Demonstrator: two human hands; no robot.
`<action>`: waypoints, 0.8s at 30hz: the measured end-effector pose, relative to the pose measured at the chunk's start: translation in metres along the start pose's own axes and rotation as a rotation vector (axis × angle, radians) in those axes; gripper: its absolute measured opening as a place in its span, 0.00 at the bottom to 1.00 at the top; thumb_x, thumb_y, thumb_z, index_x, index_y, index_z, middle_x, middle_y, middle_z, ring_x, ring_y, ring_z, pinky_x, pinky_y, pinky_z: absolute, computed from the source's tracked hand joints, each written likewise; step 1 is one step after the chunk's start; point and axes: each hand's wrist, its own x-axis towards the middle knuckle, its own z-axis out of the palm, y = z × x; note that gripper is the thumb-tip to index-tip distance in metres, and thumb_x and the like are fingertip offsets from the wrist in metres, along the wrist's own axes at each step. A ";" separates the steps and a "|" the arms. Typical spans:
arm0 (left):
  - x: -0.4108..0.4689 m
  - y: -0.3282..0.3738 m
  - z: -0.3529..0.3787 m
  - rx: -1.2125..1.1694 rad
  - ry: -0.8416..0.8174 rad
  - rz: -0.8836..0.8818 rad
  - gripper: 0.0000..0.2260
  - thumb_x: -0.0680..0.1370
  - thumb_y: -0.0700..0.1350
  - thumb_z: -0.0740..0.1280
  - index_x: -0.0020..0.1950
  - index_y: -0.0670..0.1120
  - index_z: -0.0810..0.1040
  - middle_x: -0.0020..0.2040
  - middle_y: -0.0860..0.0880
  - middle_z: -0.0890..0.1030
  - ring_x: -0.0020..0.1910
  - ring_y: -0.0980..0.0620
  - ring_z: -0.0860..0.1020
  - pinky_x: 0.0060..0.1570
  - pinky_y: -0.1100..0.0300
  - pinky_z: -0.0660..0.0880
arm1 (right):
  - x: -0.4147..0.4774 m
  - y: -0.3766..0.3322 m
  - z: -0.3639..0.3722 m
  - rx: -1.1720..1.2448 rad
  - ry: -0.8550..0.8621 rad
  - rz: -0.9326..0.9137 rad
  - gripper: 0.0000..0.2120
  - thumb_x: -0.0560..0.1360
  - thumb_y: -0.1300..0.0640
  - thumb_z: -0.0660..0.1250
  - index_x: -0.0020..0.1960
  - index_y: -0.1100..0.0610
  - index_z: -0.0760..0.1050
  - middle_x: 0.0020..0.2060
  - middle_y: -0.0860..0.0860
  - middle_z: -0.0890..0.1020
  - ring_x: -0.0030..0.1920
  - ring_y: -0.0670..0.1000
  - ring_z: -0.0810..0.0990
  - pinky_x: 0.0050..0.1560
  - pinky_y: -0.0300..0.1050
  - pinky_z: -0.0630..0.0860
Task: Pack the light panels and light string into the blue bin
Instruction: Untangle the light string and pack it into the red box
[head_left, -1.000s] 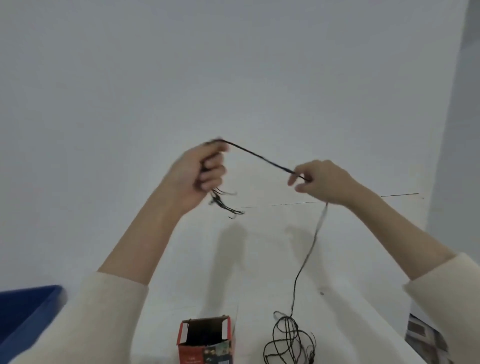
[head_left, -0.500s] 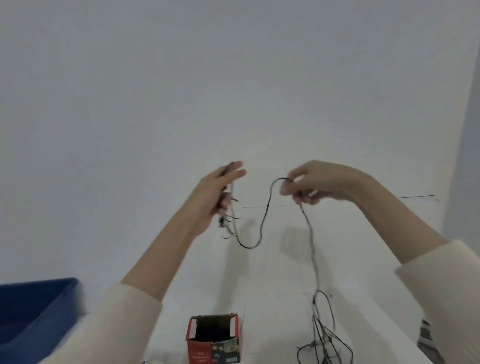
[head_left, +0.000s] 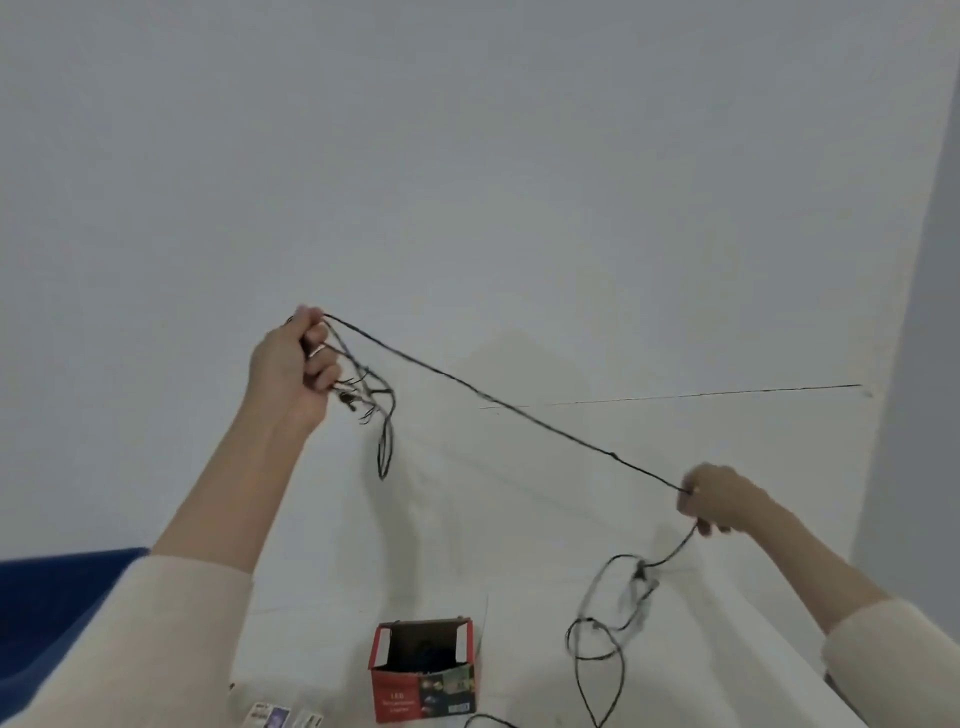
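Left hand grips bunched loops of the light string, stretched taut to the pinching right hand; slack trails onto the bench's right side. Open red box, contents unclear. Blue bin at left edge.

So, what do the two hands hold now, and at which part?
Both hold the light string. The left hand grips a bunch of gathered loops; the right hand pinches it further along. The stretch between them is taut.
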 end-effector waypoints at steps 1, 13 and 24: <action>0.002 -0.002 -0.007 0.119 0.033 0.021 0.13 0.82 0.44 0.56 0.38 0.47 0.70 0.28 0.53 0.66 0.15 0.60 0.57 0.15 0.69 0.51 | 0.000 0.008 0.005 0.058 -0.042 0.037 0.05 0.74 0.61 0.62 0.43 0.60 0.75 0.27 0.52 0.81 0.23 0.49 0.74 0.23 0.35 0.66; -0.049 -0.044 0.087 0.816 -0.448 -0.105 0.13 0.80 0.49 0.60 0.57 0.40 0.76 0.51 0.44 0.82 0.18 0.56 0.70 0.20 0.67 0.68 | -0.073 -0.180 -0.098 0.239 0.255 -0.693 0.04 0.69 0.62 0.68 0.41 0.54 0.79 0.30 0.42 0.74 0.30 0.43 0.73 0.31 0.35 0.67; -0.034 -0.025 0.066 0.749 -0.395 -0.150 0.12 0.82 0.44 0.57 0.40 0.45 0.72 0.31 0.52 0.72 0.18 0.60 0.60 0.16 0.70 0.55 | -0.026 -0.124 -0.044 -0.024 0.412 -0.355 0.06 0.75 0.57 0.62 0.49 0.50 0.76 0.45 0.53 0.78 0.44 0.55 0.75 0.42 0.42 0.65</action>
